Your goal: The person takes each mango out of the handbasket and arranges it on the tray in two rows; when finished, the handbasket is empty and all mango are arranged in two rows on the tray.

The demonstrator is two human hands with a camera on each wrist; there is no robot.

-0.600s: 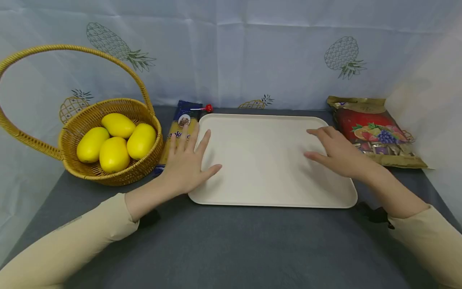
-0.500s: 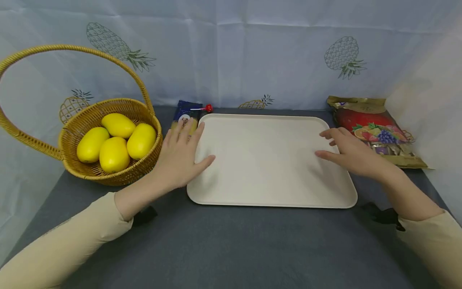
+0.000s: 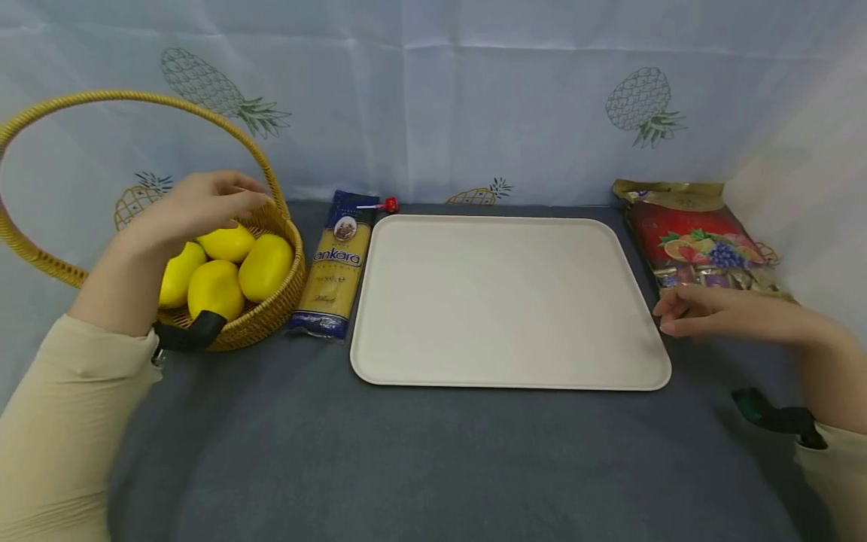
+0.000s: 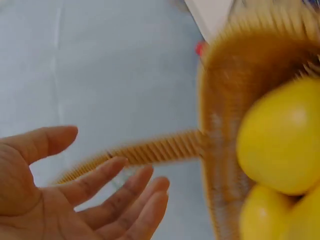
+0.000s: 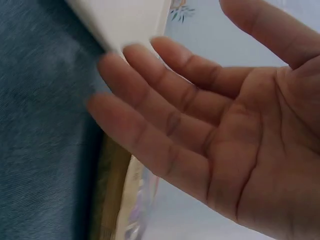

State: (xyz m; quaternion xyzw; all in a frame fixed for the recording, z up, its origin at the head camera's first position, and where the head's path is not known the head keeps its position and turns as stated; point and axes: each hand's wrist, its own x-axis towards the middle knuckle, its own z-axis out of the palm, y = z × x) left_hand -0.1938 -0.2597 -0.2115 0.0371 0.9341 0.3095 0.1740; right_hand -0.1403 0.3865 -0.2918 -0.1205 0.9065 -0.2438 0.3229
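Head view: left hand (image 3: 196,207) by the basket (image 3: 274,310) of yellow fruits (image 3: 215,290), right hand (image 3: 725,312) at the tray's (image 3: 501,301) right edge; each grip apart.

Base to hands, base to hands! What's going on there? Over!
Left hand empty, near the basket. Right hand empty, beside the tray. Four yellow fruits inside the basket. Handle might get in the way.

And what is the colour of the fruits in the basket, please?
Yellow; the fruits in the basket show best in the head view.
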